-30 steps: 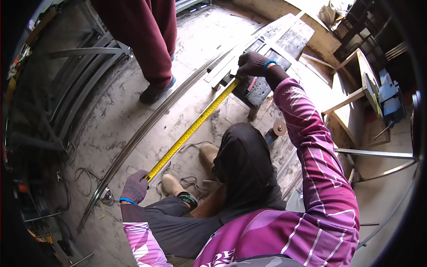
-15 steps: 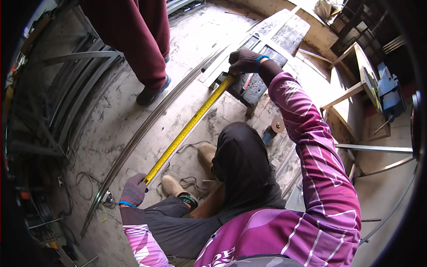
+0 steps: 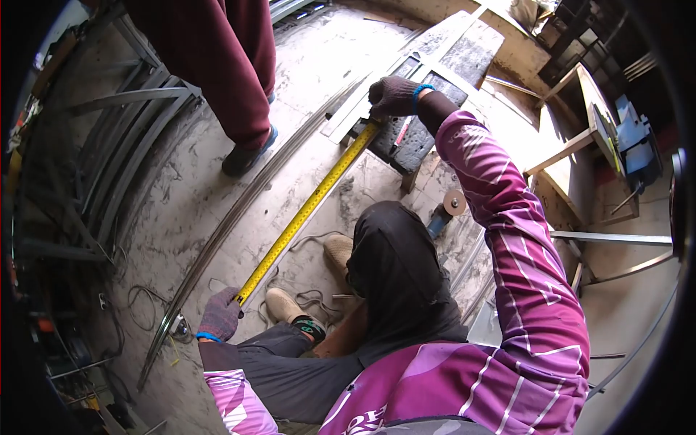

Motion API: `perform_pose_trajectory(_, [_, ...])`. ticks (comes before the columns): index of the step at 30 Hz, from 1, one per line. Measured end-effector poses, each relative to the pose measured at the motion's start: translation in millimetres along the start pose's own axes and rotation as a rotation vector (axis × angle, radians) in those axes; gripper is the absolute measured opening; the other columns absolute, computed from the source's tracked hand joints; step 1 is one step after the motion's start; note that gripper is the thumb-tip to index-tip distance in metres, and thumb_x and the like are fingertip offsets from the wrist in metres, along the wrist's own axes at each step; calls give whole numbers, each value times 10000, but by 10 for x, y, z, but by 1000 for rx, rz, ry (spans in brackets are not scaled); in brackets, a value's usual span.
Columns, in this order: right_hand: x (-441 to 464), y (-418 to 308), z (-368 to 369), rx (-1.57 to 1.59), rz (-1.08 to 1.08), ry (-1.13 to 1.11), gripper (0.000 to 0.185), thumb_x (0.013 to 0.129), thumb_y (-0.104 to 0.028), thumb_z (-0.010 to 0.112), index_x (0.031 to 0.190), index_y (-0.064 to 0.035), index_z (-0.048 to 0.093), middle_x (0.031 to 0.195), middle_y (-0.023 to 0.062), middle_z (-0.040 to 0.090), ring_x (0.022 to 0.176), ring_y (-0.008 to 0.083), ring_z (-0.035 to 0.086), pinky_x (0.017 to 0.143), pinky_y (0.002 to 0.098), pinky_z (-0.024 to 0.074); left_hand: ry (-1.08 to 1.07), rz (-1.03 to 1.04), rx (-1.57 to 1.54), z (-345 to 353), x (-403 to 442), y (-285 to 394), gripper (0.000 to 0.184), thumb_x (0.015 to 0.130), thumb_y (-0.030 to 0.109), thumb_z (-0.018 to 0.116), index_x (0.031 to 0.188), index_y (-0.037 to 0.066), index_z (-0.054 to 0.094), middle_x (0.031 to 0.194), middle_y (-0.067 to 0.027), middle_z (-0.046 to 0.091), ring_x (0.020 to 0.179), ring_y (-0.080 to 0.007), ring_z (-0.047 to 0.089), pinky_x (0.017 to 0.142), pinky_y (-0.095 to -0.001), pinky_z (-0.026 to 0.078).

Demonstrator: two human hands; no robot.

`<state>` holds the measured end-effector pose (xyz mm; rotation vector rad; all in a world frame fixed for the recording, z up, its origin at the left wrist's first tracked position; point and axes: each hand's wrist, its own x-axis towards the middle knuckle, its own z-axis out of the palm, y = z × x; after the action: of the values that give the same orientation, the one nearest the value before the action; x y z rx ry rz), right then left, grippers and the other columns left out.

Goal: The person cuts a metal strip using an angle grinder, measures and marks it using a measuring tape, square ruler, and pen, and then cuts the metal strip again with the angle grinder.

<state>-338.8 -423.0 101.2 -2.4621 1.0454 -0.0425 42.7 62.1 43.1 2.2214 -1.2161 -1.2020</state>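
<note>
A yellow tape measure [image 3: 308, 214] is stretched diagonally between my gloved hands, with a thin pale edge running along its lower side. My left hand [image 3: 220, 316], low on the left, is closed around the tape's near end. At the far end, my right hand [image 3: 396, 97] pinches the tape by the edge of a dark, worn block-like bench [image 3: 424, 138]. Its fingertips are partly hidden. Light metal bars [image 3: 355, 112] lie on that bench beside my right hand, and a red-and-white pen-like item [image 3: 401, 135] rests just below it.
Long thin metal rods [image 3: 239, 206] lie on the floor left of the tape. A person in maroon trousers [image 3: 232, 80] stands beyond them. An angle grinder [image 3: 444, 212] sits right of my knee. Metal frames [image 3: 130, 138] fill the left side; a wooden frame [image 3: 562, 156] stands right.
The view has shifted slightly. Both hands keep their places on the tape, which stays stretched between them.
</note>
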Motion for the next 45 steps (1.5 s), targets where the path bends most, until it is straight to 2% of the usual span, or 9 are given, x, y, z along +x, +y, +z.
perform_pose_trajectory(3, [30, -22, -67, -64, 55, -66, 380, 741, -351, 726, 965, -45, 725, 895, 164, 726, 850, 304, 700, 757, 407, 540, 9, 14, 18, 15, -5, -3, 330, 885, 60, 548, 1176, -71, 633, 945, -151, 676, 736, -196, 691, 676, -322, 552])
perform_pose_trajectory(15, [9, -77, -19, -82, 105, -77, 410, 733, -340, 721, 1030, -58, 700, 940, 174, 722, 895, 318, 698, 778, 412, 541, -14, -9, -112, -6, -15, 12, 346, 867, 51, 538, 1178, -74, 626, 1030, -158, 648, 754, -208, 690, 691, -324, 567])
perform_pose_trajectory(28, [-1, -69, 78, -39, 14, 62, 350, 682, -272, 783, 890, -38, 626, 820, 158, 668, 783, 324, 651, 708, 428, 515, 47, -11, -60, 16, -81, 186, 350, 854, 66, 531, 1157, -51, 660, 912, -175, 690, 733, -218, 691, 687, -343, 556])
perform_pose_trajectory(30, [19, -6, 96, -53, 38, 63, 362, 697, -283, 789, 896, -32, 621, 822, 142, 669, 770, 263, 643, 693, 398, 514, 70, -6, -50, 63, -52, 66, 346, 846, 85, 525, 1140, -22, 672, 890, -200, 688, 726, -253, 691, 704, -370, 553])
perform_pose_trajectory(32, [42, 94, 80, -29, 26, 16, 462, 709, -380, 794, 1004, -46, 676, 937, 173, 711, 876, 306, 684, 777, 401, 538, 84, 70, 85, 57, -12, 31, 331, 840, 99, 534, 1124, 13, 681, 875, -227, 678, 714, -291, 682, 715, -396, 546])
perform_pose_trajectory(35, [43, 29, 37, -38, 67, -39, 495, 734, -423, 787, 1043, -50, 686, 987, 184, 703, 939, 315, 680, 813, 408, 536, 140, 105, 166, 83, -23, 81, 303, 850, 123, 558, 1105, 35, 697, 967, -238, 693, 869, -358, 689, 816, -426, 539])
perform_pose_trajectory(36, [28, 10, 48, -124, 58, 6, 405, 779, -351, 765, 1018, -41, 661, 929, 132, 690, 878, 245, 654, 773, 380, 511, 173, 177, 237, 88, -15, 66, 302, 854, 131, 566, 1107, 34, 700, 1007, -236, 698, 935, -371, 688, 856, -430, 535])
perform_pose_trajectory(37, [22, -9, 60, -179, 55, 36, 408, 783, -367, 760, 1008, -41, 662, 930, 135, 690, 876, 253, 655, 772, 384, 511, 165, 165, 246, 85, -4, 54, 317, 860, 145, 591, 1132, 24, 699, 1068, -227, 698, 998, -376, 666, 886, -417, 522])
perform_pose_trajectory(45, [-9, -30, 20, -135, 84, 46, 426, 796, -396, 751, 1015, -40, 669, 935, 151, 697, 888, 271, 671, 769, 399, 521, 189, 161, 272, 83, 35, 92, 288, 840, 169, 668, 1094, 46, 727, 1018, -203, 700, 992, -367, 665, 889, -423, 522])
